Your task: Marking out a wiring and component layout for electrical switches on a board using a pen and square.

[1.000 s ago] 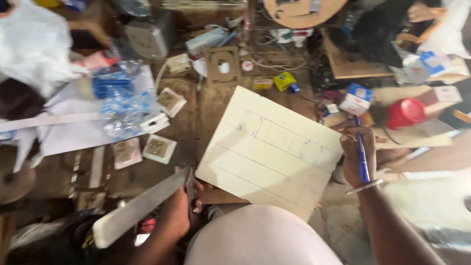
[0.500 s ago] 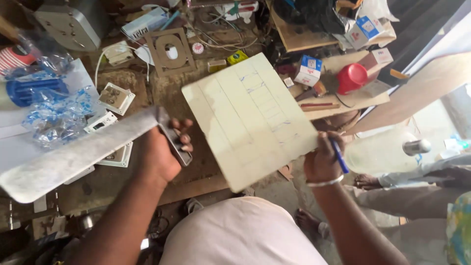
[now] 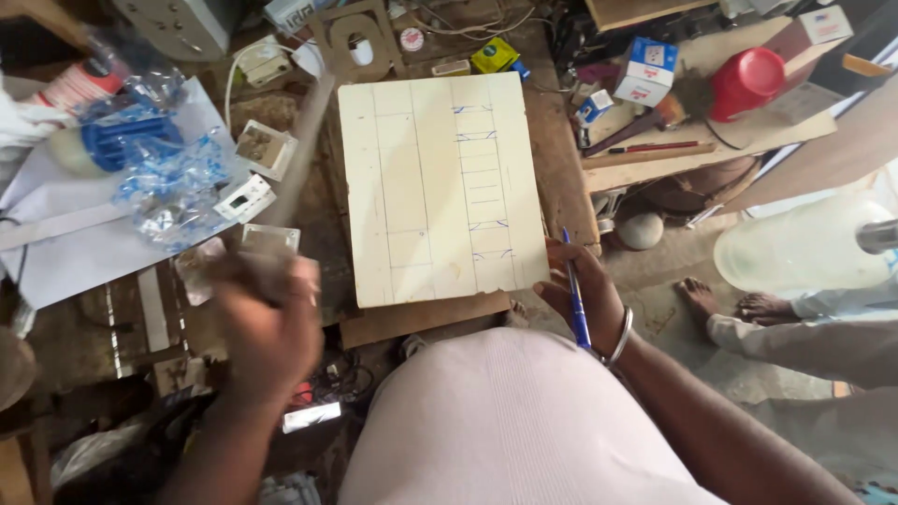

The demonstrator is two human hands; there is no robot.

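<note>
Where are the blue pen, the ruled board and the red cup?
blue pen (image 3: 577, 301), head view, mid-barrel.
ruled board (image 3: 440, 187), head view, centre of its face.
red cup (image 3: 745, 82), head view, its side.

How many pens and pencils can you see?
2. A blue ballpoint pen is held in the right hand at the marked cream board's lower right corner. A red pencil lies on the wooden plank further right. More may hide in the clutter.
</note>
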